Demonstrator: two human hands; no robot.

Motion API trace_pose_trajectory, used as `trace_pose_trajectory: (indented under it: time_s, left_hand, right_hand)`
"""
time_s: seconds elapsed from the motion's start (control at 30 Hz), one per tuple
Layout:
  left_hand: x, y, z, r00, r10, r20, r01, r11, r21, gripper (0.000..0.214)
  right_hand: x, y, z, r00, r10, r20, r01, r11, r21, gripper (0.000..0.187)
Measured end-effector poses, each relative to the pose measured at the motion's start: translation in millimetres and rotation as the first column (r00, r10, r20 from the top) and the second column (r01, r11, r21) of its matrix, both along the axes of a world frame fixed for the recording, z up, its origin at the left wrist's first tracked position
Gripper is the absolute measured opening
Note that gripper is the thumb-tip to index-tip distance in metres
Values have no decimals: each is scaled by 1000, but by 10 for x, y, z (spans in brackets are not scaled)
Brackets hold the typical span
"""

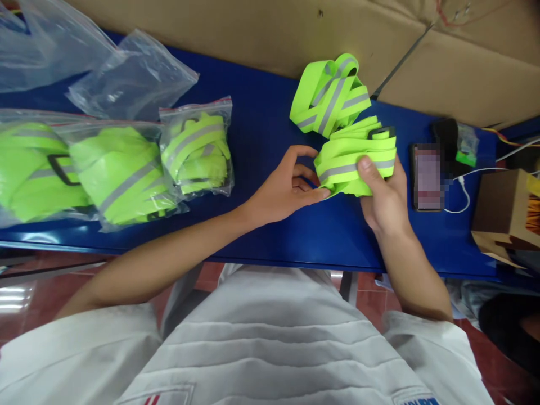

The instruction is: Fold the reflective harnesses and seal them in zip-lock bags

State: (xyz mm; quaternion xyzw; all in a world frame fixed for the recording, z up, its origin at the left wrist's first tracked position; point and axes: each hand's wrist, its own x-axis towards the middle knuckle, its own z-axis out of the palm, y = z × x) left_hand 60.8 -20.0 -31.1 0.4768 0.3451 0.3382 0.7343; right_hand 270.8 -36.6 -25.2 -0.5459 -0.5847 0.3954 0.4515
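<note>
A folded bundle of neon-yellow reflective strap [354, 160] with a grey stripe and a black buckle is gripped in my right hand [386, 194], thumb across its front. At the bundle's lower left edge, my left hand [291, 188] pinches the strap between thumb and fingers. Just behind lies a second loose reflective strap [331, 98], looped on the blue table [261, 140]. To the left, several clear zip bags hold similar straps; the nearest is a small filled bag [196, 149], with a larger filled bag [126, 174] beside it.
Empty clear plastic bags [135, 73] lie at the back left. Brown cardboard boxes [236, 28] line the table's far side. On the right are a phone [428, 177], a white cable [466, 194], a black item [445, 143] and an open cardboard box [500, 208].
</note>
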Motion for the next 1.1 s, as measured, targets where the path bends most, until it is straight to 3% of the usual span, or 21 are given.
trace_pose_trajectory:
  time_s: [0.13,0.23,0.3,0.37,0.57,0.67,0.73,0.9,1.1]
  left_hand:
    - [28,-109,-20,992,90,-89,-68,972,224,64]
    - [10,-135,-3,985,156,-73,-109,895,433,35]
    - [-5,-109,4,983,169,-67,-109,841,530,29]
    - [-13,-65,-4,986,149,-78,-80,823,563,32]
    - [-39,32,-69,983,123,-140,-46,888,458,50]
    - [-74,55,-54,986,102,-130,-25,871,491,49]
    - [-95,58,-21,986,124,-108,-39,815,578,44]
    - [-114,47,36,951,302,-57,-130,563,816,34]
    - [-102,57,-37,930,340,-142,-46,491,870,44]
  right_hand:
    - [-27,-51,21,996,-94,6,94,994,62,60]
    - [-60,-69,45,996,-84,-27,84,996,9,57]
    - [-69,-56,34,994,-78,-74,78,997,-3,54]
    - [-61,-34,3,991,-77,-109,79,997,9,49]
    - [-35,-40,-7,994,-48,-95,50,999,15,47]
    - [-45,-67,64,995,-32,-97,32,999,-3,49]
    - [-56,-76,113,995,-46,-92,46,999,5,47]
    - [-90,-77,181,996,-79,-48,80,997,13,45]
    - [-82,-57,179,993,-112,-28,113,993,38,45]
